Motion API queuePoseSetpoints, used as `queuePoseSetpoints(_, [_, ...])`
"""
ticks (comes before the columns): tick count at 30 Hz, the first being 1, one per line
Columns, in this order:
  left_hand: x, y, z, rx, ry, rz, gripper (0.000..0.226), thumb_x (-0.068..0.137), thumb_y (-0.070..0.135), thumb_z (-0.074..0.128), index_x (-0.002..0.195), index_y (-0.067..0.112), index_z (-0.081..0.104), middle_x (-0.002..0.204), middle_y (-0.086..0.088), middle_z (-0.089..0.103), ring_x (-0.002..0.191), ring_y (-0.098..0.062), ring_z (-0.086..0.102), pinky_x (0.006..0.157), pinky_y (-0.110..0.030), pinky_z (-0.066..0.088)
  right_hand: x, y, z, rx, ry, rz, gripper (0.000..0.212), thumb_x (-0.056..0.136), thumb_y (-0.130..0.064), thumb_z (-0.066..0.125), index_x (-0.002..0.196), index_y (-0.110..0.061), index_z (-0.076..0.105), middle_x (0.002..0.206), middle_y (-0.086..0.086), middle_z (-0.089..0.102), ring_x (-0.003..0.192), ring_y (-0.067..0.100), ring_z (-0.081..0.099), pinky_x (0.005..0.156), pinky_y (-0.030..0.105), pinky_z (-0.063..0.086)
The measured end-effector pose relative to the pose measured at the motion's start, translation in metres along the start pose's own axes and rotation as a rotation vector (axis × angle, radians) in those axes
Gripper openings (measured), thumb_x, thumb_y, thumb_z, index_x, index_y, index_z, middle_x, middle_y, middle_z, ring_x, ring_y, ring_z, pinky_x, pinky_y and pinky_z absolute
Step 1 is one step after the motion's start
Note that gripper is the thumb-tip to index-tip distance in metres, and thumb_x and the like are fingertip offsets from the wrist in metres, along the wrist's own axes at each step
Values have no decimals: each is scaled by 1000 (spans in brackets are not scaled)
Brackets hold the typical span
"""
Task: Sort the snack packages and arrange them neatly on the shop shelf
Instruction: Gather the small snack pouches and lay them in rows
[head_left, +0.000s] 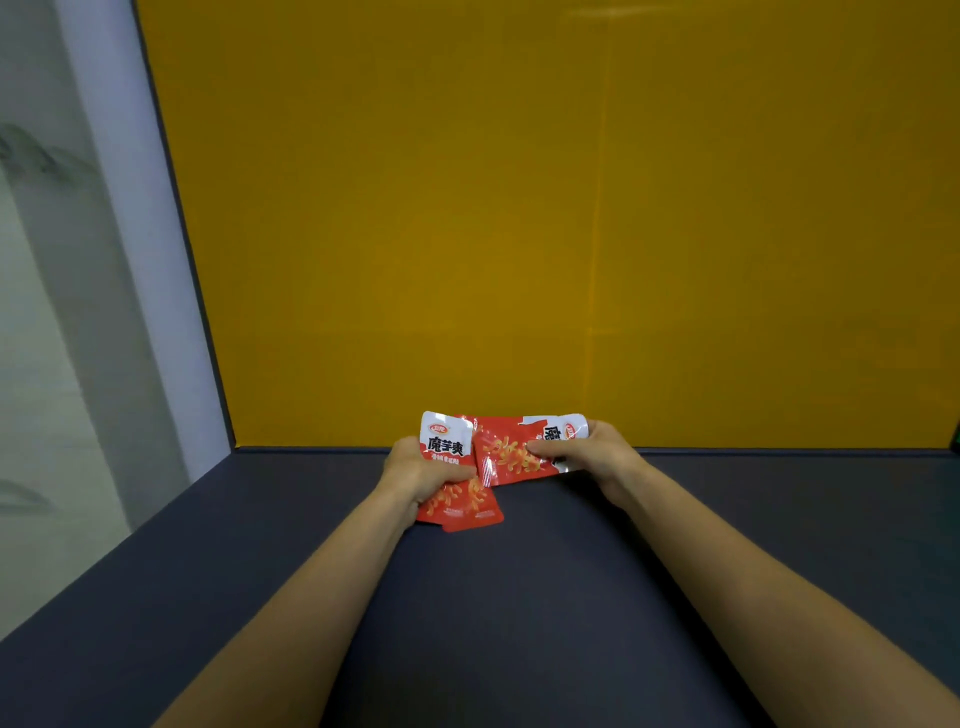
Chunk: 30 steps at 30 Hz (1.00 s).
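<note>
The head view looks down on a dark grey-blue shelf board that ends at a yellow back panel. On the left a white post closes the side. Both bare forearms come in from the bottom edge and meet near the back of the board, just before the panel.

The left hand grips the left packet, a red snack packet with a white top and black characters. The packet stands about upright with its printed face to the camera. The fingers are curled round its left side and the thumb lies across the front, so the hand is closed firmly on it. Under its bottom corner a second red edge shows (maybe one more packet behind, but I cannot tell the number).

The right hand holds the right packet, of the same kind, turned on its side with the white top pointing right. The thumb presses on the front near the white part. The other fingers are behind the packet and mostly hidden, so this hand pinches it.

The two packets meet between the hands. The sealed end of the right packet lies over the right edge of the left one. I cannot tell whether the lowest corner touches the board.
</note>
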<state>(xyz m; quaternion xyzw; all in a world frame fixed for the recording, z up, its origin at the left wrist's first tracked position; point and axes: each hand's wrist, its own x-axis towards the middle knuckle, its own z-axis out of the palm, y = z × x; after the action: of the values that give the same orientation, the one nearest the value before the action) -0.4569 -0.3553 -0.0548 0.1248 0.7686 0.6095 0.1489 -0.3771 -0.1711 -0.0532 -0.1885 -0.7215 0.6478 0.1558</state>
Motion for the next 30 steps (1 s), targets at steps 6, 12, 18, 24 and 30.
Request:
queuePoseSetpoints(6, [-8, 2, -5, -76, -148, 37, 27, 84, 1, 65, 108, 10, 60, 84, -5, 66, 73, -18, 62, 64, -28, 50, -20, -8, -13, 133, 23, 64, 22, 77, 0, 71, 98, 1, 66, 70, 6, 74, 59, 14, 70, 62, 25, 59])
queuePoseSetpoints(12, [-17, 8, 7, -140, -181, 87, 17, 85, 1, 62, 99, 12, 62, 79, -5, 67, 65, -16, 64, 59, -26, 51, -61, -12, -49, 250, 66, 48, 14, 77, 2, 70, 90, -2, 67, 72, 9, 74, 60, 17, 70, 66, 29, 59])
queuePoseSetpoints(18, [-46, 22, 40, -109, -326, 6, 10, 83, 4, 65, 88, 13, 63, 57, 2, 71, 48, -10, 66, 46, -22, 51, -123, -7, -98, 159, 112, 45, 10, 80, 2, 67, 88, -3, 66, 77, 8, 72, 63, 14, 69, 56, 20, 56])
queuePoseSetpoints(24, [-110, 40, 122, -55, -522, -3, 8, 87, 5, 60, 87, 12, 64, 65, -5, 71, 53, -14, 67, 51, -24, 55, -185, -4, -168, 109, 153, 92, 11, 81, 6, 63, 86, -4, 60, 81, 11, 68, 68, 15, 66, 56, 19, 56])
queuePoseSetpoints(30, [-183, 63, 228, -156, -734, -79, 7, 90, 5, 56, 94, 7, 62, 78, -13, 71, 56, -17, 69, 56, -29, 58, -245, 0, -259, 94, 97, 113, 20, 81, 8, 61, 95, -5, 64, 87, 11, 71, 74, 16, 68, 62, 22, 56])
